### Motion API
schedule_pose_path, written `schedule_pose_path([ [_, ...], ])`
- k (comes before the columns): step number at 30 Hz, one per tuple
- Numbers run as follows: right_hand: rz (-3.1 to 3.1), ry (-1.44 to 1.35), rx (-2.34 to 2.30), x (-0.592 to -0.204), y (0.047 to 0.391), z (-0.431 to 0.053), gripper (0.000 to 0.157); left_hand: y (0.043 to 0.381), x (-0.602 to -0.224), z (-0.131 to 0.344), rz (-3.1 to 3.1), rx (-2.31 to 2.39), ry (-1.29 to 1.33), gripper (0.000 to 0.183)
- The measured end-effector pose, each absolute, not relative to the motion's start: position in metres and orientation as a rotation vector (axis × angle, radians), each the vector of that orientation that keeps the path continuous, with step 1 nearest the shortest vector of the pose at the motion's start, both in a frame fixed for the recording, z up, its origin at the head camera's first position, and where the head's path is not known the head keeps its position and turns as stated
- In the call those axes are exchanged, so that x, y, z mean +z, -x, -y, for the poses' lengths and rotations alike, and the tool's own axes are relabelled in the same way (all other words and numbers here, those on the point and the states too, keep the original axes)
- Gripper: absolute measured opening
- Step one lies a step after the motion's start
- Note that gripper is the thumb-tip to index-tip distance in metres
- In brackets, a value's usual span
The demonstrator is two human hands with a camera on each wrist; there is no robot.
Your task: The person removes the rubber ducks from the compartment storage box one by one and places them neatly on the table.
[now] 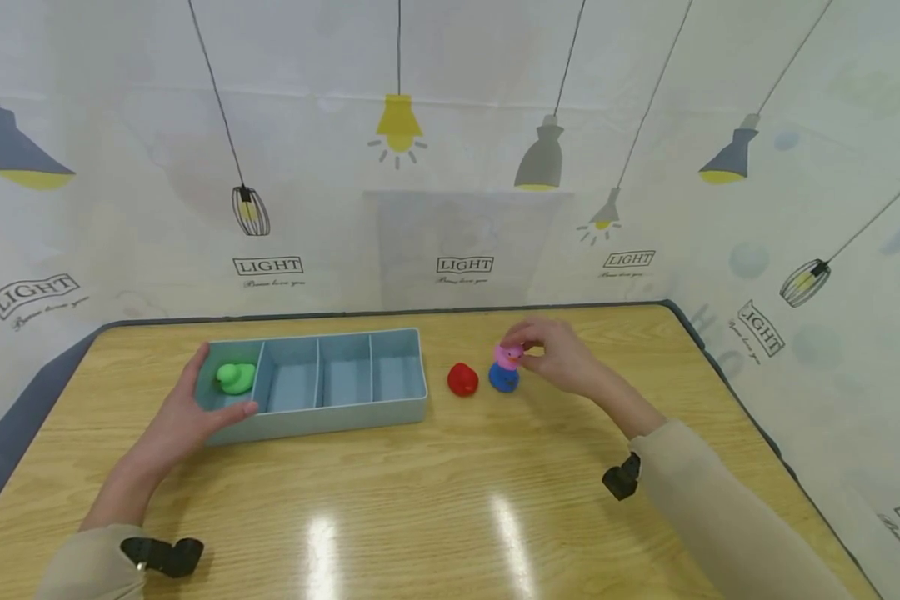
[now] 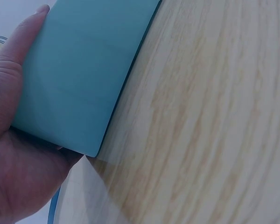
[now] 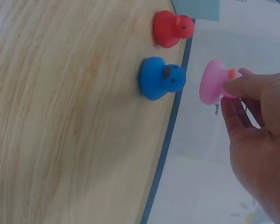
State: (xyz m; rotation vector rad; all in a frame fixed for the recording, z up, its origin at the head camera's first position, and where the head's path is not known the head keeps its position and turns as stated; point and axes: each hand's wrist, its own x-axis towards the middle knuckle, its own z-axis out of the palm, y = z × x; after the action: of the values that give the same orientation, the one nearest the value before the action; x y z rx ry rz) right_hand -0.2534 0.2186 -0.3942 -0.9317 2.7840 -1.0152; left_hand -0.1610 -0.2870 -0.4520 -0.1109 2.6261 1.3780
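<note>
Between its thumb and fingertips my right hand point(image 1: 558, 354) pinches a pink rubber duck point(image 3: 214, 84), held up off the table. In the head view that duck overlaps a blue rubber duck point(image 1: 503, 378); the right wrist view shows a gap between them. A red rubber duck point(image 1: 462, 380) sits just left of the blue one. My left hand point(image 1: 183, 421) grips the left end of a blue-grey divided tray point(image 1: 322, 421), thumb over the front rim and fingers along the end wall. A green rubber duck point(image 1: 236, 377) sits in the tray's leftmost compartment.
The tray's dividers point(image 1: 318, 371) split it into several compartments in a row. It stands on a wooden table point(image 1: 420, 517) with a dark edge, toward the back. Behind rises a pale curtain point(image 1: 330, 167) printed with lamps.
</note>
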Motion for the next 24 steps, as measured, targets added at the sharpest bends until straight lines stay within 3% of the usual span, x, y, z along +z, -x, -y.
schedule_pose_path([
  [24,-2.818,0.833,-0.954,-0.422,0.258,-0.264,0.025,0.161,-0.453,0.288,-2.619,1.383,0.114,0.121],
])
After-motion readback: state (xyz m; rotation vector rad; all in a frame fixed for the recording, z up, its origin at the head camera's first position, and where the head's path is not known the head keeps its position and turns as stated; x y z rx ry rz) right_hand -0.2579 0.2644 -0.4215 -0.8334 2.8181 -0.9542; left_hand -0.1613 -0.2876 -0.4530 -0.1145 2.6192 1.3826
